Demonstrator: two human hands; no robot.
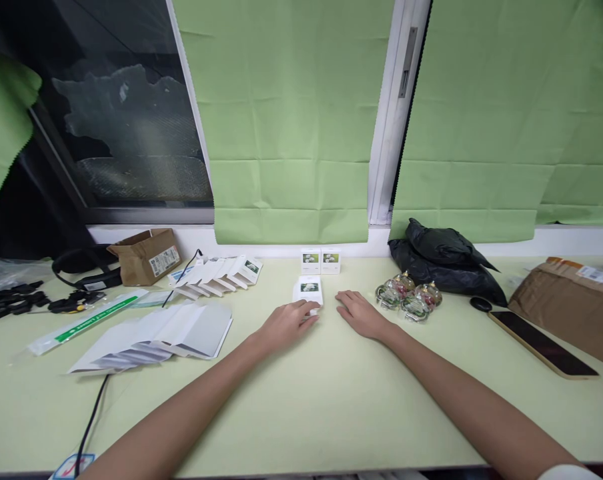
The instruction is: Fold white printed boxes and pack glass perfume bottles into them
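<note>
**Two hands at a small white box**

Two hands lie mid-frame on the pale green table (301,400). The left hand (287,323) touches the small white box (309,291) with loosely spread fingers, gripping nothing. The right hand (360,313) rests flat and open, just right of the box. Glass bottles (407,297) sit near it, further right.
</note>
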